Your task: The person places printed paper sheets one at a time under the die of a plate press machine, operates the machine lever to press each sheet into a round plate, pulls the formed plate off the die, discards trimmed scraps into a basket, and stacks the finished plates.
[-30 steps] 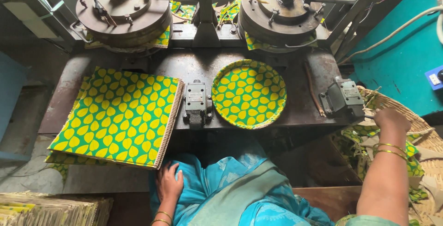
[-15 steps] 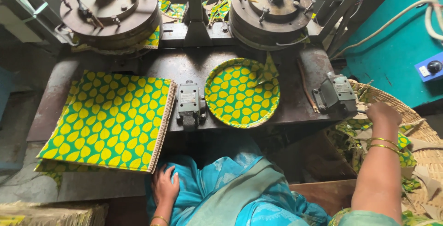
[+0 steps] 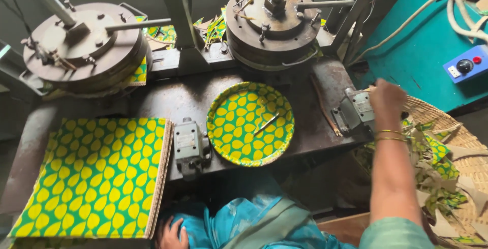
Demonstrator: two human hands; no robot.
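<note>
Down in my lap, my left hand (image 3: 173,232) rests loosely open on the blue cloth, holding nothing. Farther out, my right hand (image 3: 387,101) covers the grey switch box (image 3: 356,111), grip hidden; the patterned plate (image 3: 250,123) lies just to its left.

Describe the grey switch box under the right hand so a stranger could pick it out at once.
Start at the dark metal bench under the two round presses. At its right edge, past the round green-and-yellow plate, sits a grey switch box, with the right hand on it. Its twin, the middle switch box, lies between the stack of patterned sheets and the plate, untouched.
</note>
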